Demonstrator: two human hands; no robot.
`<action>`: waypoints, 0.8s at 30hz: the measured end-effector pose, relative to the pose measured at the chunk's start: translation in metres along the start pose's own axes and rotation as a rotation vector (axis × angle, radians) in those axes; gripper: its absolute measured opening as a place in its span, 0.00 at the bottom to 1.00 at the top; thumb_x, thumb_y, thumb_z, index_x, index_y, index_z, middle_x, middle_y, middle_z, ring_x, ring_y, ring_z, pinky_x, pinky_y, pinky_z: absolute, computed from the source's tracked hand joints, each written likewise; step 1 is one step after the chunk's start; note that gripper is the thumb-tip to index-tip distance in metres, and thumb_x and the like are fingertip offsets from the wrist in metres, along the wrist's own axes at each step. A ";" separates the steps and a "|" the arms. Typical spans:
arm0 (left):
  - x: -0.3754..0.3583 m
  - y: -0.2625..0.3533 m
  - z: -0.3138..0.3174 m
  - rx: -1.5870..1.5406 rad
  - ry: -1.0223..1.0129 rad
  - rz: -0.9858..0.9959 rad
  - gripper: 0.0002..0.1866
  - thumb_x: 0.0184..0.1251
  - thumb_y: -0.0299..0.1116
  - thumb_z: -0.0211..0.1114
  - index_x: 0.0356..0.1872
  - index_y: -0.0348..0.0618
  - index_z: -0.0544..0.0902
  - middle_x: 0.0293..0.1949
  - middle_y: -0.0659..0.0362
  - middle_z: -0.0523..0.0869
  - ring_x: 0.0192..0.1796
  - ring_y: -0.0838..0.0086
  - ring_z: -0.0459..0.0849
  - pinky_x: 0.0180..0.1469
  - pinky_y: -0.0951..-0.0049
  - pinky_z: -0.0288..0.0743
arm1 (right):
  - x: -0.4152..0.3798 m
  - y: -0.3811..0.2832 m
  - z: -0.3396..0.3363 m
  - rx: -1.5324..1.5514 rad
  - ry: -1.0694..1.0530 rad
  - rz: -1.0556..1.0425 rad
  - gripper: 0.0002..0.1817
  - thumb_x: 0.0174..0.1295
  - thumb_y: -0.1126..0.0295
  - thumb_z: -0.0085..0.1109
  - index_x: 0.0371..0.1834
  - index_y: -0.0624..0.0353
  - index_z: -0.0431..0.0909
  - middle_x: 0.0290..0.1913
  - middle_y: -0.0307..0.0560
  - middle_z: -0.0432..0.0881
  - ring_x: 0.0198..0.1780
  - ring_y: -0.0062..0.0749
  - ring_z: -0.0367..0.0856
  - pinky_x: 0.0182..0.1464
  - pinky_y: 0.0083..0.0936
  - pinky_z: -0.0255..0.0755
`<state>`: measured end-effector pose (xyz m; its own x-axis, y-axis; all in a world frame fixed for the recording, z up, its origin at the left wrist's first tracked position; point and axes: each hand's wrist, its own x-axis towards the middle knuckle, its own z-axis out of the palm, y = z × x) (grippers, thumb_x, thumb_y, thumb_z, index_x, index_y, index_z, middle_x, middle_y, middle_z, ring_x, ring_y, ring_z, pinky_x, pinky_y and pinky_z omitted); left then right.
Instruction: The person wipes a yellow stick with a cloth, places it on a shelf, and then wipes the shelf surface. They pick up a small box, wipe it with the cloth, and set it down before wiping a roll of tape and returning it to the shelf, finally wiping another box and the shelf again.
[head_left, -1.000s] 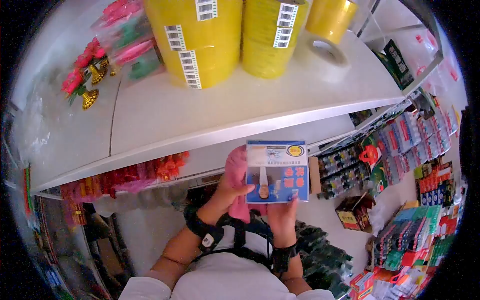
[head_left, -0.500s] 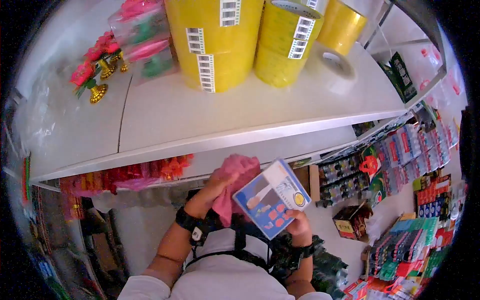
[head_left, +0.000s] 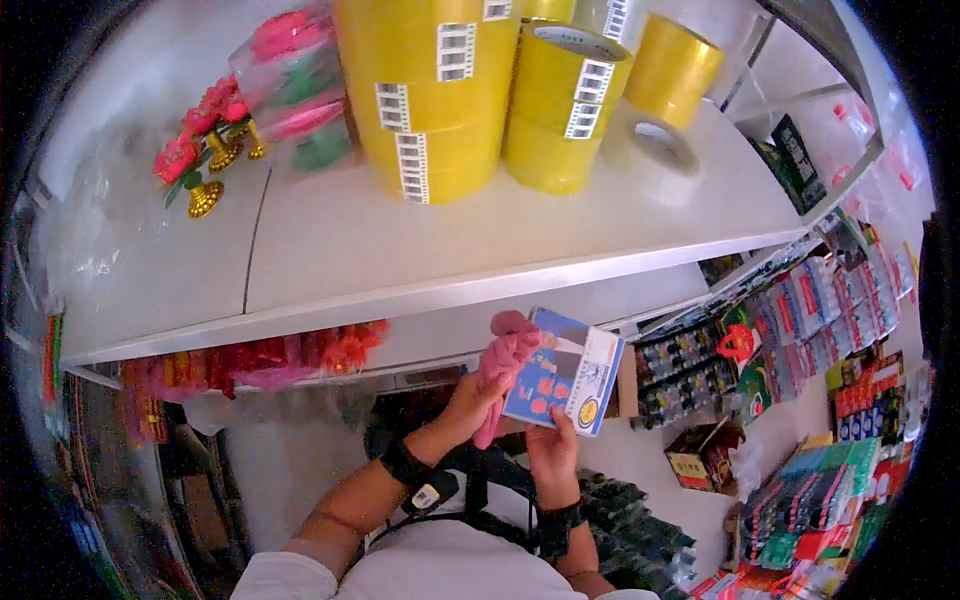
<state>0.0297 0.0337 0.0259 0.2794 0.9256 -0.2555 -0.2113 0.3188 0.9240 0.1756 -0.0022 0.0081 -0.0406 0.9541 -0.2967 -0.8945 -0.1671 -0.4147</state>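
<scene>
My left hand (head_left: 472, 402) is closed around a bunched pink cloth (head_left: 503, 362), which lies against the left edge of a flat blue and white box (head_left: 568, 375). The box has printed pictures and a round yellow mark near its lower right corner. My right hand (head_left: 553, 452) grips the box by its lower edge, thumb on the printed face. Both hands are in front of my body, below the front edge of the white shelf (head_left: 480, 270).
Stacked yellow tape rolls (head_left: 440, 100), a clear roll (head_left: 663, 145) and pink flowers on gold stands (head_left: 204, 198) are on the upper shelf. Red decorations (head_left: 250, 360) hang below left. Packaged goods (head_left: 810, 500) and an open carton (head_left: 703, 452) are at the right.
The box has been turned, so its yellow mark is now lower right, and it sits more upright. The cloth has moved up and right against the box's left side. My right hand has shifted left.
</scene>
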 end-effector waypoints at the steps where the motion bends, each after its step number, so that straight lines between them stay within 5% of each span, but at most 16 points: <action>1: -0.001 -0.004 0.001 0.064 -0.020 0.035 0.18 0.62 0.44 0.48 0.31 0.37 0.74 0.19 0.66 0.74 0.24 0.83 0.72 0.27 0.82 0.66 | 0.006 -0.001 -0.007 -0.007 0.052 -0.028 0.22 0.51 0.76 0.50 0.52 0.58 0.62 0.51 0.41 0.70 0.52 0.30 0.68 0.55 0.29 0.62; 5: -0.002 -0.017 0.000 0.189 -0.029 0.231 0.20 0.62 0.46 0.47 0.37 0.36 0.73 0.30 0.61 0.77 0.32 0.81 0.75 0.35 0.80 0.69 | 0.019 -0.015 -0.010 0.000 0.092 -0.093 0.20 0.51 0.77 0.50 0.50 0.58 0.64 0.50 0.42 0.71 0.51 0.30 0.69 0.54 0.28 0.63; 7: -0.008 0.000 0.007 0.113 -0.094 0.320 0.23 0.61 0.47 0.48 0.47 0.37 0.68 0.44 0.57 0.74 0.44 0.76 0.73 0.45 0.76 0.68 | 0.026 -0.026 -0.022 0.038 0.096 -0.140 0.20 0.51 0.77 0.50 0.50 0.60 0.64 0.49 0.43 0.71 0.51 0.31 0.68 0.54 0.30 0.62; 8: -0.006 -0.031 -0.022 0.044 -0.154 0.047 0.25 0.62 0.46 0.48 0.53 0.38 0.63 0.52 0.56 0.69 0.52 0.71 0.69 0.53 0.72 0.64 | 0.027 -0.029 -0.023 0.002 0.076 -0.106 0.20 0.50 0.77 0.49 0.49 0.61 0.64 0.49 0.43 0.70 0.51 0.32 0.68 0.55 0.30 0.62; 9: -0.008 -0.038 -0.033 0.060 -0.176 0.054 0.25 0.62 0.46 0.48 0.53 0.38 0.63 0.52 0.56 0.69 0.52 0.71 0.69 0.53 0.72 0.64 | 0.028 -0.034 -0.026 -0.033 0.057 -0.074 0.20 0.50 0.77 0.49 0.49 0.61 0.64 0.49 0.43 0.70 0.52 0.32 0.68 0.55 0.31 0.61; 11: -0.007 -0.042 -0.045 -0.437 0.050 -0.258 0.26 0.61 0.46 0.49 0.56 0.40 0.60 0.52 0.56 0.69 0.52 0.69 0.70 0.53 0.70 0.64 | 0.032 -0.043 -0.053 -0.055 0.017 -0.099 0.22 0.46 0.76 0.50 0.49 0.62 0.65 0.47 0.45 0.72 0.48 0.34 0.71 0.52 0.30 0.64; 14: -0.003 -0.065 -0.071 -0.664 -0.009 -0.278 0.27 0.61 0.46 0.49 0.56 0.41 0.60 0.53 0.57 0.68 0.52 0.69 0.70 0.54 0.69 0.65 | 0.024 -0.052 -0.069 -0.338 -0.216 0.297 0.25 0.40 0.73 0.53 0.47 0.64 0.66 0.40 0.51 0.76 0.41 0.37 0.75 0.45 0.29 0.68; 17: -0.017 -0.009 -0.033 -0.604 -0.105 -0.509 0.26 0.60 0.43 0.53 0.56 0.42 0.60 0.53 0.57 0.68 0.52 0.69 0.70 0.53 0.68 0.66 | 0.018 -0.031 -0.048 -0.509 -0.249 0.404 0.22 0.43 0.78 0.53 0.46 0.64 0.66 0.45 0.46 0.74 0.43 0.33 0.74 0.46 0.29 0.68; 18: -0.019 -0.028 -0.042 -0.101 -0.064 -0.169 0.26 0.58 0.38 0.56 0.56 0.43 0.61 0.51 0.57 0.71 0.49 0.70 0.73 0.50 0.70 0.68 | 0.019 -0.029 -0.046 -0.503 -0.339 0.435 0.24 0.48 0.74 0.53 0.52 0.64 0.62 0.41 0.48 0.76 0.40 0.32 0.77 0.40 0.25 0.73; 21: -0.024 -0.033 -0.052 -0.209 -0.010 -0.469 0.26 0.56 0.34 0.57 0.56 0.42 0.61 0.47 0.57 0.74 0.44 0.72 0.76 0.46 0.74 0.71 | 0.030 -0.014 -0.059 -0.409 -0.131 0.479 0.25 0.51 0.72 0.54 0.53 0.63 0.60 0.43 0.48 0.75 0.40 0.33 0.77 0.40 0.24 0.73; 23: -0.018 -0.068 -0.065 -0.092 0.010 -0.373 0.24 0.56 0.34 0.57 0.54 0.42 0.64 0.43 0.57 0.77 0.40 0.72 0.78 0.43 0.76 0.72 | 0.024 -0.007 -0.071 -0.322 -0.129 0.450 0.24 0.53 0.72 0.53 0.54 0.61 0.60 0.45 0.47 0.74 0.43 0.33 0.75 0.42 0.25 0.73; 24: -0.015 -0.089 -0.079 -0.188 0.063 -0.555 0.23 0.56 0.33 0.57 0.54 0.42 0.65 0.43 0.57 0.77 0.40 0.71 0.78 0.43 0.75 0.72 | 0.019 -0.003 -0.074 -0.309 -0.127 0.448 0.24 0.53 0.74 0.52 0.54 0.62 0.59 0.47 0.47 0.72 0.46 0.34 0.73 0.45 0.28 0.71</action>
<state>-0.0300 0.0078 -0.0749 0.3405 0.6187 -0.7080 -0.2140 0.7842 0.5824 0.2108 -0.0017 -0.0601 -0.4573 0.7924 -0.4038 -0.6060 -0.6099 -0.5106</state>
